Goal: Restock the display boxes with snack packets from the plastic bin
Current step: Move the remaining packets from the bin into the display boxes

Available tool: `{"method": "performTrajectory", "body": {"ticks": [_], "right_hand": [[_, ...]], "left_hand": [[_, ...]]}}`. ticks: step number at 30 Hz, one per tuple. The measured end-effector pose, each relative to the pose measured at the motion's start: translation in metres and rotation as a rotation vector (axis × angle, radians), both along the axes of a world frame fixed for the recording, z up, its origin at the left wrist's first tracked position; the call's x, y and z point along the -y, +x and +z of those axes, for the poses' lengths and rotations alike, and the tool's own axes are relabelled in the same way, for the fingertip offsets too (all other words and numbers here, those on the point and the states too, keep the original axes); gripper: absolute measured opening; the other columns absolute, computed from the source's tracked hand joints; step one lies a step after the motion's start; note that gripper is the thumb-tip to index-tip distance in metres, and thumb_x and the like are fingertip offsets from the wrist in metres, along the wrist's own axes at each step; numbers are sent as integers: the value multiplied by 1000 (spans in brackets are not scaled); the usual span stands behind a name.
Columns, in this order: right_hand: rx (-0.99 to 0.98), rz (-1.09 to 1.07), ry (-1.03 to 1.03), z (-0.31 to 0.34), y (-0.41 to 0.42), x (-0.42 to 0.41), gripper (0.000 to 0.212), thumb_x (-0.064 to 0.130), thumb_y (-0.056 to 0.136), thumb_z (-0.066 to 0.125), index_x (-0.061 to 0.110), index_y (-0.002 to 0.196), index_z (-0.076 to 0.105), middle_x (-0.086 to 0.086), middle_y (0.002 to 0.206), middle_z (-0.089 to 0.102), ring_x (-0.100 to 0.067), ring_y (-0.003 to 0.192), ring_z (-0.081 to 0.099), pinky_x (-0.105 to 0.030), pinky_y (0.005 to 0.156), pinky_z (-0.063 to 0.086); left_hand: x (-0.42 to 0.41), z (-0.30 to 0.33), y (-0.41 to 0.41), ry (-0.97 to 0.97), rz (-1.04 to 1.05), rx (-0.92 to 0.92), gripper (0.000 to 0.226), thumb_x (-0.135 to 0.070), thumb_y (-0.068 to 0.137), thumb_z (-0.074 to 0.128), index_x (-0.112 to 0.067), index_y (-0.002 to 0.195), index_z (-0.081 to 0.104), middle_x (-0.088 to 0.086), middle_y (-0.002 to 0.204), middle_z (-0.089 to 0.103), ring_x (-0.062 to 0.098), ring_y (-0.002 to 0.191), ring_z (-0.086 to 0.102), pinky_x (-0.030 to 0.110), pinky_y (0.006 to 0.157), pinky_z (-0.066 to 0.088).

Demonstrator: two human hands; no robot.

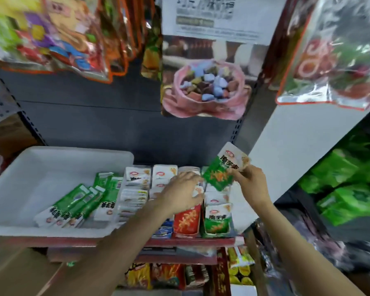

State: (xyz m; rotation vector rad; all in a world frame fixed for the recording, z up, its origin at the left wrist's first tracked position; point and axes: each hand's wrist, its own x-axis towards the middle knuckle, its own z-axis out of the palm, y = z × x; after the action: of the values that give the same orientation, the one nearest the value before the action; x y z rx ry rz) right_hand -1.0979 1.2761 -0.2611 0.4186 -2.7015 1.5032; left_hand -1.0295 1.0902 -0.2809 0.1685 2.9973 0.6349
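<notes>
Holding one green and white snack packet pinched in the fingers of my right hand, I keep it above the green display box in the lower centre of the frame, a little right of the middle. My left hand lies flat on the packets in the red display box just beside it, fingers curled down; I cannot tell if it really grips one or only presses them back. Both boxes already look rather full, and the rows of white packets to the left of them are also packed. In the white plastic bin at the left of the frame a small heap of green packets remains, with most of the bin floor bare. So I judge the work is more than half done; what is left is this packet and that last heap.
</notes>
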Motion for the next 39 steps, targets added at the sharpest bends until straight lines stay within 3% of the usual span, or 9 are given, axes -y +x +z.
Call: {"method": "performTrajectory", "body": {"ticks": [2, 4, 12, 17, 21, 26, 29, 35, 39], "right_hand": [[65, -3, -76, -10, -12, -11, 17, 18, 88, 65, 6, 76, 62, -5, 73, 69, -20, 73, 67, -40, 69, 55], [89, 10, -118, -16, -21, -16, 15, 18, 88, 63, 3, 90, 65, -11, 90, 72, -32, 87, 67, -57, 78, 52], [73, 146, 31, -6, -32, -15, 13, 13, 90, 61, 3, 96, 67, -10, 97, 71, -21, 85, 65, -37, 78, 51], [216, 270, 46, -11, -35, -19, 9, 19, 90, 62, 14, 90, 69, -6, 98, 73, -25, 93, 68, -52, 87, 51], [282, 256, 96, -18, -35, -16, 32, 42, 90, 57, 13, 86, 71, -9, 91, 73, -29, 88, 68, -52, 85, 52], [60, 221, 249, -24, -33, -11, 14, 15, 92, 58, 9, 104, 62, -2, 96, 66, -18, 80, 56, -19, 61, 42], [-14, 227, 214, -27, -32, -8, 22, 6, 91, 55, 13, 111, 61, -4, 103, 67, -17, 85, 56, -25, 72, 44], [-37, 331, 579, -44, -30, -1, 30, 7, 94, 47, 13, 115, 67, -12, 118, 61, -28, 110, 56, -31, 92, 43], [-89, 269, 527, -36, -22, 8, 31, 7, 93, 46, 11, 117, 65, -10, 122, 55, -25, 118, 48, -28, 95, 39]], "left_hand": [[-8, -4, -2, -17, -42, 45, 63, -48, 92, 50, -20, 145, 31, 3, 150, 31, 17, 137, 28, 28, 110, 24], [-15, -7, -3, -13, -66, 114, 75, -55, 89, 51, -20, 149, 22, 1, 156, 21, 16, 142, 20, 27, 113, 19], [-23, -16, -8, -98, -88, 184, 89, -55, 81, 62, -20, 149, 17, 3, 156, 21, 19, 142, 19, 35, 117, 20], [-25, -15, -7, 1, -61, 97, 60, -38, 86, 63, -21, 138, 38, 0, 140, 42, 15, 127, 37, 32, 104, 36], [-26, -18, -5, 38, -31, 70, 53, -37, 86, 63, -25, 134, 43, -1, 143, 33, 16, 129, 35, 36, 107, 35], [-29, -16, -8, 12, -39, 86, 52, -36, 88, 60, -25, 135, 41, -3, 141, 41, 15, 127, 38, 34, 106, 33], [-29, -14, -10, 4, -35, 73, 51, -34, 88, 60, -24, 135, 42, -3, 138, 44, 14, 125, 39, 33, 104, 33], [-28, -15, -9, 14, -26, 72, 51, -35, 88, 61, -24, 134, 42, -3, 137, 45, 14, 125, 39, 33, 103, 35], [-23, -11, -2, 50, -10, 52, 49, -34, 88, 60, -25, 133, 43, -4, 135, 45, 13, 125, 38, 33, 102, 37]]}}
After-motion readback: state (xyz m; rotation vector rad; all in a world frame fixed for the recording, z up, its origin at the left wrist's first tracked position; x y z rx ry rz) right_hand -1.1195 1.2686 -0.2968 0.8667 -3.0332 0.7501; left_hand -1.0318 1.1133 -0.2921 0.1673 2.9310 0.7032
